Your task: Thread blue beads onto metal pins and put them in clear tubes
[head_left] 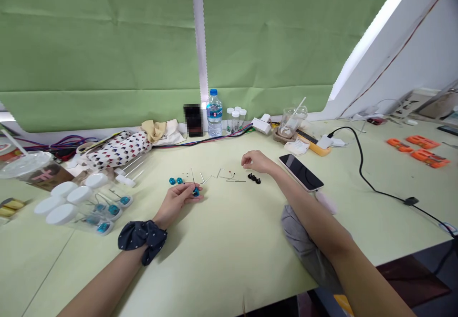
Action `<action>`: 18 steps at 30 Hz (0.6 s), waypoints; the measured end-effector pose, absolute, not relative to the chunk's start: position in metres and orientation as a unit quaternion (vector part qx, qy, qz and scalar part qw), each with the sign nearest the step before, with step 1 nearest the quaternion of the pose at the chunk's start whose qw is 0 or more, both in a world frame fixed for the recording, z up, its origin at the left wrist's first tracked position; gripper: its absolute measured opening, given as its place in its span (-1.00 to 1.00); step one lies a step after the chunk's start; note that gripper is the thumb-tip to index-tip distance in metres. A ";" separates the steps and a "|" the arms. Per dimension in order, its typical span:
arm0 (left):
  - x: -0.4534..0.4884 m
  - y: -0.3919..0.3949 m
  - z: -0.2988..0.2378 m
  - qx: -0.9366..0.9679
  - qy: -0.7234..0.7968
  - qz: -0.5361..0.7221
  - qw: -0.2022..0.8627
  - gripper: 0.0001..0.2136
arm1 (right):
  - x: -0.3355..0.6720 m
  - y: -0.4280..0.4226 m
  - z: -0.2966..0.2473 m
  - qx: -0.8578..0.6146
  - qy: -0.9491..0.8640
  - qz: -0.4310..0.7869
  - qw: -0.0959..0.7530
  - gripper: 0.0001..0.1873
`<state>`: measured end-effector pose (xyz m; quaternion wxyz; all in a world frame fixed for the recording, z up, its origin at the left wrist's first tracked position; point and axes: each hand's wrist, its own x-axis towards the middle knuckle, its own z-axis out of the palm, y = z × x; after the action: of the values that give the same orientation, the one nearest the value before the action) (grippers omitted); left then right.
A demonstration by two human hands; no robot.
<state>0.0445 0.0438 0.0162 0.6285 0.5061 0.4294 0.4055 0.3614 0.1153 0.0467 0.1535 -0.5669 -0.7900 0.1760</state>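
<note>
Between its thumb and fingers, my left hand (pixel 181 196) grips a small blue piece with a thin rod (pixel 196 191) that stands upward. Just beyond it lie two more blue pieces (pixel 175 181) and several tiny dark bits. My right hand (pixel 255 160) is over the table with its fingers curled together; whatever they hold, if anything, is too small to make out. Several thin metal pins and bent hex keys (pixel 202 178) are spread between the hands. Below my right hand is a row of small black knobs (pixel 254 178).
Clear capped tubes (pixel 103 207) holding blue pieces lie at left, near a drink cup (pixel 39 169). A water bottle (pixel 214 114) stands at the back. A phone (pixel 301 171) lies right of my right arm, with a black cable (pixel 372 188) beyond. Orange parts (pixel 422 147) sit far right.
</note>
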 end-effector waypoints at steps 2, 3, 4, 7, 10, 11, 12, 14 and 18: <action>0.044 0.044 0.015 0.506 0.426 0.405 0.631 -0.63 | 0.362 0.116 0.044 -0.562 -0.792 0.180 0.153 -0.94; 0.044 0.044 0.015 0.507 0.424 0.406 0.632 -0.63 | 0.363 0.117 0.044 -0.557 -0.796 0.184 0.152 -0.94; 0.044 0.044 0.014 0.507 0.422 0.406 0.632 -0.63 | 0.362 0.116 0.043 -0.547 -0.802 0.189 0.148 -0.94; 0.044 0.044 0.013 0.511 0.423 0.405 0.629 -0.63 | 0.355 0.111 0.044 -0.504 -0.829 0.207 0.128 -0.92; 0.044 0.044 0.014 0.513 0.427 0.401 0.628 -0.62 | 0.342 0.102 0.047 -0.474 -0.846 0.215 0.120 -0.91; 0.044 0.044 0.014 0.514 0.426 0.400 0.628 -0.63 | 0.336 0.099 0.047 -0.471 -0.847 0.212 0.126 -0.91; 0.044 0.043 0.015 0.516 0.425 0.399 0.627 -0.64 | 0.331 0.096 0.047 -0.471 -0.847 0.206 0.136 -0.91; 0.044 0.042 0.016 0.528 0.421 0.393 0.625 -0.66 | 0.318 0.092 0.046 -0.468 -0.847 0.196 0.162 -0.90; 0.046 0.037 0.015 0.582 0.397 0.351 0.616 -0.68 | 0.288 0.097 0.038 -0.433 -0.862 0.192 0.180 -0.88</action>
<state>0.0462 0.0371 0.0145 0.6165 0.5822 0.3974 0.3508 0.2876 0.0972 0.0375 0.1803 -0.4331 -0.8620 0.1920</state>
